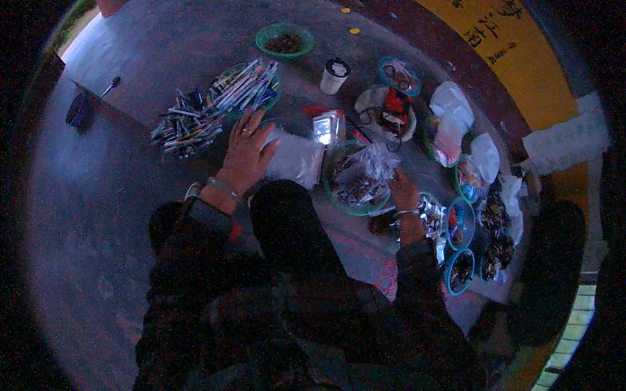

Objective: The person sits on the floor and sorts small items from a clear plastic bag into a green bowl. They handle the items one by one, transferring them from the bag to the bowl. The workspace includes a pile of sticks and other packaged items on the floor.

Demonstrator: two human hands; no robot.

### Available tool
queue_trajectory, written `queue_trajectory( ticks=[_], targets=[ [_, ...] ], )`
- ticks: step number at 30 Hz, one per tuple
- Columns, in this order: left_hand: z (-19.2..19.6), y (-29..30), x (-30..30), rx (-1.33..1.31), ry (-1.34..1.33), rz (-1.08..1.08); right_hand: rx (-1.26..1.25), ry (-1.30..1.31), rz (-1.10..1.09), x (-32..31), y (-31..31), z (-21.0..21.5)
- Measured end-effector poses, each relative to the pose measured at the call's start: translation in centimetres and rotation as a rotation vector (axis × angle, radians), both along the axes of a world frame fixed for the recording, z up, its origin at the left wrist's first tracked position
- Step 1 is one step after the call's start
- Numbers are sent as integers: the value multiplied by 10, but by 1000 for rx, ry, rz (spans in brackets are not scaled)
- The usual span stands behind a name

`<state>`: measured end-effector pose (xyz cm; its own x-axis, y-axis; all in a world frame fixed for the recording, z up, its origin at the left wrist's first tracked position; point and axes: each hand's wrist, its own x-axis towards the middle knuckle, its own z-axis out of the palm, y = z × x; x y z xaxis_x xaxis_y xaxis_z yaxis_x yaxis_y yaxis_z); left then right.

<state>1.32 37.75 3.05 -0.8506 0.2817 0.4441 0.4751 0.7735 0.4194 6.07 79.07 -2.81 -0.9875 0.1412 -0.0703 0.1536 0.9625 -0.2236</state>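
My left hand point(245, 155), fingers spread and wearing a ring, reaches just below a heap of pen-like sticks point(240, 88) and beside a stack of clear plastic bags point(293, 156). A second pile of pen-like sticks point(186, 127) lies to its left. My right hand point(404, 193) is at the right side of a green basket point(352, 206) filled with clear plastic packets point(364, 171). Its fingertips are by the packets, but the dim light hides whether they grip one. A shiny silver packet point(324, 128) lies between the bags and the basket.
Beyond are a white cup with a dark rim point(334, 77) and a green basket of small brown pieces point(285, 42). A red and black device point(396, 109) rests on a round tray. Several small baskets, including a blue one point(460, 272), line the right. A dustpan-like object point(77, 109) is far left.
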Motion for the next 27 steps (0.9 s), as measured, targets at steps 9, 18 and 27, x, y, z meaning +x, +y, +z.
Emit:
queue_trajectory(
  ticks=[9, 18, 27],
  targets=[
    [-15, -13, 18, 86, -46, -105, 92, -126, -104, -11, -38, -59],
    [-34, -3, 11, 113, -52, -101, 31, 61, 158, 5, -21, -53],
    [-23, 24, -1, 230, -251, -201, -35, 392, 286, 8, 34, -87]
  ],
)
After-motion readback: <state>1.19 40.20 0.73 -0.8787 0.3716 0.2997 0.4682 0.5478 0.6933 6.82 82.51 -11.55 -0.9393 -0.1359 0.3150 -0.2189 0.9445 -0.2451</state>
